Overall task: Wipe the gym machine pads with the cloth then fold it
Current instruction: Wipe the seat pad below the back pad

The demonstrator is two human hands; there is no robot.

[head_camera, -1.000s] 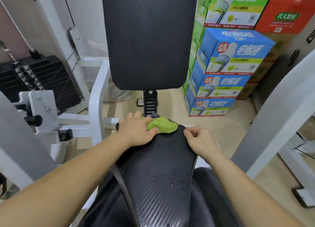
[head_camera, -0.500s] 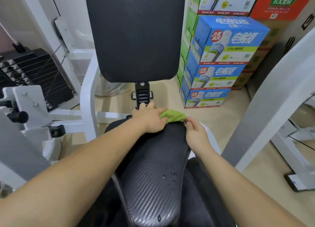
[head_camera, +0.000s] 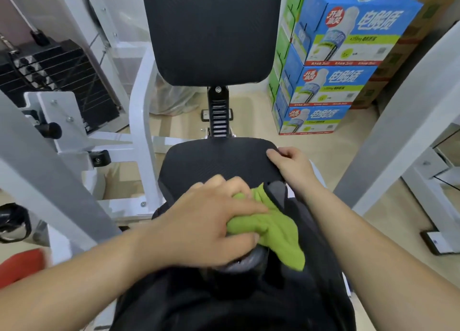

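Blue drink cartons (head_camera: 331,86) stacked at right, black weight stack (head_camera: 62,81) seen at left, clear plastic bag (head_camera: 171,101) left on beige floor (head_camera: 251,121).

The seat (head_camera: 214,161) is lying bare over its far half, leaving open room. The backrest (head_camera: 211,32) is rising just behind it, blocking the way forward. A white post (head_camera: 140,121) is crowding the left; a grey beam (head_camera: 398,121) and boxes (head_camera: 336,81) are hemming the right.
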